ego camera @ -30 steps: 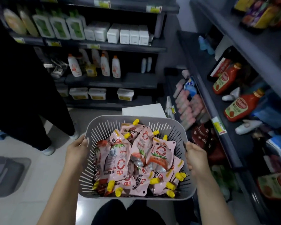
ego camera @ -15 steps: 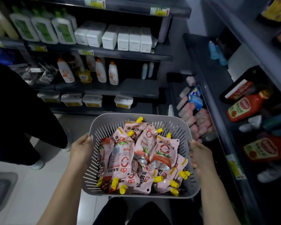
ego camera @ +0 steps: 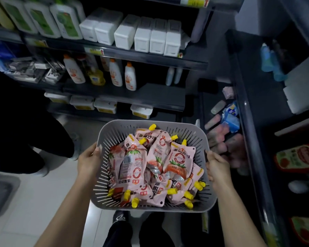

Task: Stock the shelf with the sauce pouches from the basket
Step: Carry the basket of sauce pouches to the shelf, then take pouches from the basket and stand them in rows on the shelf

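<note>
grey basket (ego camera: 208,177) of sauce pouches (ego camera: 178,160) in both hands' clasped fingers (ego camera: 210,155); dark shelf (ego camera: 246,111) alongside right

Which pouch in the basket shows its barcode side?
The pouch at the basket's left side, beside the left hand: a white barcode panel faces up, while its neighbours show printed fronts.

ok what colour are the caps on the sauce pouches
Yellow caps on pink sauce pouches, clearest in the head view.
</note>
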### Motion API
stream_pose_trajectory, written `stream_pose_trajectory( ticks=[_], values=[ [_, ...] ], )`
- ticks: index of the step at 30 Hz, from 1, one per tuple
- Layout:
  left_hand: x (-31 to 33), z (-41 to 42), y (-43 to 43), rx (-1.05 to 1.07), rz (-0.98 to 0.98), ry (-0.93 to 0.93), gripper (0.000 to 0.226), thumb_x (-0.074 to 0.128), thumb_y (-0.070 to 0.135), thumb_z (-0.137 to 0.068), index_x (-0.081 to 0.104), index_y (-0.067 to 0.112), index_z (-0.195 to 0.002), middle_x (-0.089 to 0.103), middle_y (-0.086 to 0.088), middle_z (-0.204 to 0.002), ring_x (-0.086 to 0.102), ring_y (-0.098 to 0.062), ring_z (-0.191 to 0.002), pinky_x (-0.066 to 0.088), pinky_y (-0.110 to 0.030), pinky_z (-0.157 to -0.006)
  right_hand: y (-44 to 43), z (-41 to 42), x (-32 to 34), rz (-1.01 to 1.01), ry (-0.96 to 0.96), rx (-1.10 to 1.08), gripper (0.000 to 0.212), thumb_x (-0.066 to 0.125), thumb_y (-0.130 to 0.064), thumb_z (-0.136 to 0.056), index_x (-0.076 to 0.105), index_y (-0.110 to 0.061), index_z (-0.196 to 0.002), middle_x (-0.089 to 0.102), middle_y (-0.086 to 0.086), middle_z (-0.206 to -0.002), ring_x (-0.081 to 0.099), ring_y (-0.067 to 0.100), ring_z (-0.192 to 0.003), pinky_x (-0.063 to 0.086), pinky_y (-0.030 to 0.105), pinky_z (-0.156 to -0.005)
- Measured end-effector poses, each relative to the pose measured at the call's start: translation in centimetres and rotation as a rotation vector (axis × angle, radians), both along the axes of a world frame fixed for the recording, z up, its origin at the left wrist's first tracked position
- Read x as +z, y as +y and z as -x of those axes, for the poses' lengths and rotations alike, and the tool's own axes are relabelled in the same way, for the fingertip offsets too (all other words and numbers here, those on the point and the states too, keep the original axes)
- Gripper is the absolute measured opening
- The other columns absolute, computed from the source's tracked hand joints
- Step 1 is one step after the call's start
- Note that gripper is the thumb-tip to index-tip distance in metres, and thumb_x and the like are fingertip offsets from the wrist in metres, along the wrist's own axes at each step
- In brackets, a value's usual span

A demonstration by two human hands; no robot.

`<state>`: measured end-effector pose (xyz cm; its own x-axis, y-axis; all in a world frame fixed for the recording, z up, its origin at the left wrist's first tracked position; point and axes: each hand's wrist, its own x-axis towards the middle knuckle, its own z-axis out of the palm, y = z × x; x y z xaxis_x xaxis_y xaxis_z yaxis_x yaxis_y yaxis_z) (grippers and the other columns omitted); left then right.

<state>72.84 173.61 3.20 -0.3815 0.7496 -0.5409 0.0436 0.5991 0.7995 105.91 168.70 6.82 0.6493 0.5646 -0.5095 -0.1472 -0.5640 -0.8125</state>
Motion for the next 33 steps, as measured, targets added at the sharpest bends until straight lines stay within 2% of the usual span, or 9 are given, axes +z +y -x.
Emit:
stream_pose_trajectory(
  ticks=[6, 11, 13, 17, 20, 22, 24, 28, 33],
  values=[
    [-2.3, -1.4, 1.3, 0.013, 0.005, 0.046, 0.034, 0.055, 0.051, -0.085, 0.065, 0.039, -0.115, 0.07, -0.017, -0.11, 0.06, -0.05, -0.104, 0.046, -0.067, -0.086, 3.0, -2.6, -3.2, 0.038, -0.021, 0.048, 0.028, 0.052, -0.03, -0.098, 0.067, -0.014, -0.116, 0.05, -0.008, -0.064, 0.04, 0.005, -0.049, 0.028, 0.007, -0.032],
    [-0.1, -3.2, 1.7, -0.009, -0.035, 0.159, 0.028, 0.05, 0.043, -0.092, 0.065, 0.038, -0.115, 0.073, -0.002, -0.1, 0.069, -0.029, -0.09, 0.056, -0.047, -0.081, 3.3, -4.1, -5.5, 0.04, -0.037, 0.055, 0.026, 0.054, -0.03, -0.097, 0.068, -0.016, -0.114, 0.051, -0.01, -0.065, 0.039, 0.003, -0.055, 0.029, 0.007, -0.037],
    [0.5, -3.8, 1.5, -0.021, -0.053, 0.246, 0.03, 0.047, 0.035, -0.098, 0.063, 0.029, -0.122, 0.07, 0.001, -0.104, 0.066, -0.022, -0.091, 0.05, -0.034, -0.076, 3.3, -4.0, -5.9, 0.032, -0.067, 0.061, 0.027, 0.054, -0.031, -0.097, 0.069, -0.015, -0.113, 0.052, -0.01, -0.068, 0.041, 0.003, -0.057, 0.032, 0.012, -0.045],
    [0.2, -4.0, 1.1, -0.132, -0.069, 0.479, 0.033, 0.041, 0.031, -0.099, 0.056, 0.025, -0.128, 0.067, -0.009, -0.116, 0.061, -0.031, -0.104, 0.047, -0.04, -0.082, 3.1, -3.3, -5.2, 0.017, -0.25, 0.157, 0.027, 0.048, -0.025, -0.099, 0.069, -0.008, -0.106, 0.066, 0.004, -0.088, 0.061, 0.022, -0.086, 0.04, 0.027, -0.072],
    [0.5, -4.7, 0.8, -0.369, -0.063, 0.894, 0.045, 0.053, 0.019, -0.092, 0.044, 0.014, -0.135, 0.054, -0.023, -0.125, 0.051, -0.041, -0.111, 0.042, -0.049, -0.085, 3.0, -2.5, -4.5, 0.104, -0.632, 0.361, 0.026, 0.052, -0.021, -0.095, 0.064, -0.01, -0.115, 0.063, 0.015, -0.109, 0.056, 0.036, -0.107, 0.044, 0.036, -0.084],
    [0.5, -5.4, 0.4, -0.636, -0.134, 1.15, 0.072, 0.067, 0.013, -0.078, 0.037, 0.016, -0.143, 0.042, -0.02, -0.142, 0.038, -0.039, -0.13, 0.034, -0.054, -0.102, 3.1, -1.8, -4.3, 0.059, -0.863, 0.474, 0.042, 0.062, -0.019, -0.088, 0.058, -0.011, -0.128, 0.054, 0.016, -0.125, 0.047, 0.037, -0.119, 0.042, 0.044, -0.098],
    [0.3, -5.9, 0.1, -0.954, -0.245, 1.227, 0.091, 0.075, 0.007, -0.067, 0.035, 0.028, -0.146, 0.037, -0.012, -0.15, 0.033, -0.034, -0.137, 0.027, -0.051, -0.109, 3.6, -0.8, -4.0, -0.046, -0.931, 0.603, 0.046, 0.067, -0.018, -0.084, 0.058, -0.008, -0.129, 0.053, 0.015, -0.129, 0.046, 0.034, -0.123, 0.042, 0.046, -0.101],
    [-1.5, -5.6, -0.7, -1.491, -0.148, 1.1, 0.097, 0.055, 0.003, -0.085, -0.01, 0.038, -0.149, -0.017, 0.003, -0.157, -0.013, -0.024, -0.145, -0.003, -0.042, -0.114, 5.3, 0.2, -4.6, 0.035, -0.962, 0.882, 0.046, 0.061, -0.027, -0.09, 0.055, -0.012, -0.133, 0.054, 0.01, -0.132, 0.042, 0.03, -0.128, 0.037, 0.043, -0.109],
    [-2.3, -4.9, 0.2, -1.735, -0.036, 1.133, 0.097, 0.051, 0.021, -0.094, -0.032, 0.032, -0.143, -0.034, -0.002, -0.152, -0.022, -0.022, -0.143, -0.005, -0.046, -0.118, 6.5, 1.1, -7.9, 0.436, -0.537, 0.811, 0.054, 0.054, -0.037, -0.089, 0.04, -0.026, -0.139, 0.043, 0.008, -0.143, 0.043, 0.031, -0.131, 0.043, 0.052, -0.102]
  ],
)
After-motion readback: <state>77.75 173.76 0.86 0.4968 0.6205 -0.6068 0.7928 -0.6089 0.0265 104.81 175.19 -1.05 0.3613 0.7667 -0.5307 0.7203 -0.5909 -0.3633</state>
